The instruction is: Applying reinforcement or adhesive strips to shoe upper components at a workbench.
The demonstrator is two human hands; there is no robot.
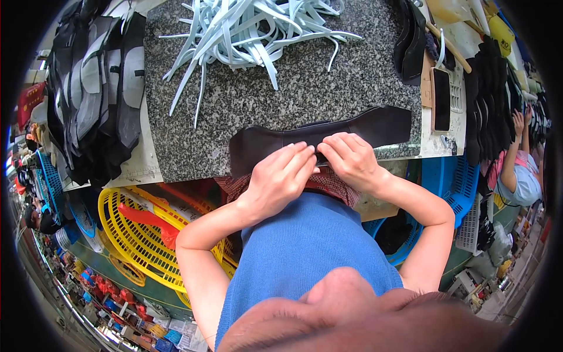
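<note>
Head view, work in hand: one long black piece (pixel 381 126), smooth-faced, waisted at the middle and broader at both ends, with a seam line visible across it left of centre. It is laid crosswise at the near edge of a speckled granite slab (pixel 193 117), its middle part held at that edge, before the wearer's body.

Hands: left hand (pixel 282 173), fingers together, closed on the near edge of the piece; right hand (pixel 350 157), set just beside it, fingers bent and closed on the same edge. The thumbs are largely hidden, and what is pinched between the fingertips cannot be told.

State of work: the piece is judged to be partway through handling; its seam is already made, while the middle of the near edge is being worked by both hands. No finished edge can be confirmed there.

Surroundings: pale blue strips (pixel 252 35), heaped loose at the slab's far side, well apart from the piece, none seen attached to it. Black and grey pieces (pixel 88 88), stacked at left; further black parts (pixel 410 44), laid at the upper right corner. One phone (pixel 441 100), placed beyond the slab's right edge. One yellow basket (pixel 141 243), kept below at left.
</note>
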